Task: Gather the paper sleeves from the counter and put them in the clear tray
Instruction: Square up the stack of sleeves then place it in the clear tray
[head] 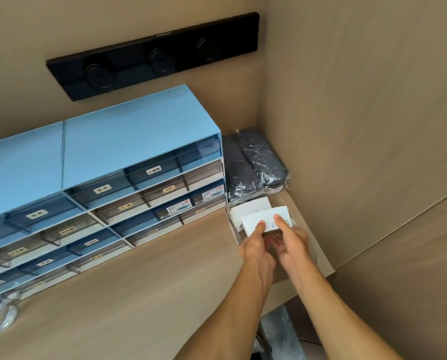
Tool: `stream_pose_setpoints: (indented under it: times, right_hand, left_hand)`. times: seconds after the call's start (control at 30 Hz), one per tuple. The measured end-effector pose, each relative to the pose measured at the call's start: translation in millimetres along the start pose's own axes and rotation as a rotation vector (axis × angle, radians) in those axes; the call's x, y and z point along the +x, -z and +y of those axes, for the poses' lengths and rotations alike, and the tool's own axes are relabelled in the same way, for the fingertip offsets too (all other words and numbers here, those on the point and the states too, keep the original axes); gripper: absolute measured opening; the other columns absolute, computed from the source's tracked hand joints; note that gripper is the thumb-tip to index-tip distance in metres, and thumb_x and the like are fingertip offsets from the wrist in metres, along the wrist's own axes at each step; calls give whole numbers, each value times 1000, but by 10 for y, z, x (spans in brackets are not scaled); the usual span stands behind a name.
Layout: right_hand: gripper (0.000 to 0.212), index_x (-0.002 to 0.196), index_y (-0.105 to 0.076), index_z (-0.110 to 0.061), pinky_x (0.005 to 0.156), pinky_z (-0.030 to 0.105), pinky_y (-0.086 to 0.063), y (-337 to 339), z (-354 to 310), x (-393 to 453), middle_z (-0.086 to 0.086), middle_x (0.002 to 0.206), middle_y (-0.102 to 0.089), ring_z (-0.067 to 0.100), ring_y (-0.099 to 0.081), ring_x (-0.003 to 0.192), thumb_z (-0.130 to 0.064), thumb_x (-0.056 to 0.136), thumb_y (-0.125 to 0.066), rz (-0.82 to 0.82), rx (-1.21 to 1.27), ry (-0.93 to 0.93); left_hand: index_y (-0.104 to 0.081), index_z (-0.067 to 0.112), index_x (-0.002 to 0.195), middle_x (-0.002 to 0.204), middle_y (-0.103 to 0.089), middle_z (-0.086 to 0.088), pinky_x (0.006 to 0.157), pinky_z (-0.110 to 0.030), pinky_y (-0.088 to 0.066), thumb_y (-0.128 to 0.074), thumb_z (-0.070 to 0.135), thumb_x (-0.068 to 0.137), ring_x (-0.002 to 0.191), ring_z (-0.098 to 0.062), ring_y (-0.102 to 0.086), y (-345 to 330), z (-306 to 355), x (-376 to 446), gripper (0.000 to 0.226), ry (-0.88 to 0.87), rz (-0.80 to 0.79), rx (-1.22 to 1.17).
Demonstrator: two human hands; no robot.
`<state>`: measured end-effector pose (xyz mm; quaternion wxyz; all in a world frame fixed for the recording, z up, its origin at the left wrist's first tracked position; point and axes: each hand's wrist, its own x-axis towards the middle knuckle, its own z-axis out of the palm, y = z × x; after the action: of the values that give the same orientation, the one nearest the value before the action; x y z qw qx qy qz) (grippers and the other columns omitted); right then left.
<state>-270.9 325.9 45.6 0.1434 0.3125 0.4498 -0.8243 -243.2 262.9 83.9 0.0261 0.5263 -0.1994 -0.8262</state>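
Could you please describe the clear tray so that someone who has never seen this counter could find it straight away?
Start at the big blue drawer cabinet along the back wall and follow the counter to its right-hand corner. There, in front of plastic-wrapped dark grey bundles, sits the clear tray, see-through, holding white paper sleeves, with both hands over it.

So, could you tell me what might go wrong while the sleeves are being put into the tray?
1. The clear tray already holds sleeves, so the stack of paper sleeves pinched by the left hand and right hand may land crooked or slide over the rim.
2. The tray sits in a tight corner near the counter's edge; a nudge could shift it toward that edge.
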Motion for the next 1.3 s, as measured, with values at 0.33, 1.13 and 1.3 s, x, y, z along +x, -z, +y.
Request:
stream_pose_setpoints:
  times: [0.33,1.13,1.3]
  right_hand:
    - [47,125,-55,15,79,46,-54,108,45,291,34,124,-60,36,-62,86,-8,87,-68,56,-114,-274]
    - [56,118,-58,7,86,55,-56,1,217,739,27,108,-70,38,-71,92,-17,74,-82,155,-422,-376]
    - [50,110,-64,4,88,52,-56,93,303,769,22,104,-73,36,-72,89,-30,76,-80,114,-482,-409]
  left_hand:
    - [-58,-2,115,105,-70,-27,84,-49,-59,-77,4,82,67,-32,-64,-128,-296,338,39,-13,207,-33]
    - [-65,1,108,94,-69,-13,94,-44,-56,-78,30,83,89,-28,-69,-97,-364,895,41,3,285,87]
    - [-67,0,106,72,-65,-12,74,-42,-59,-84,26,76,64,-29,-64,-160,-361,940,43,-26,436,167]
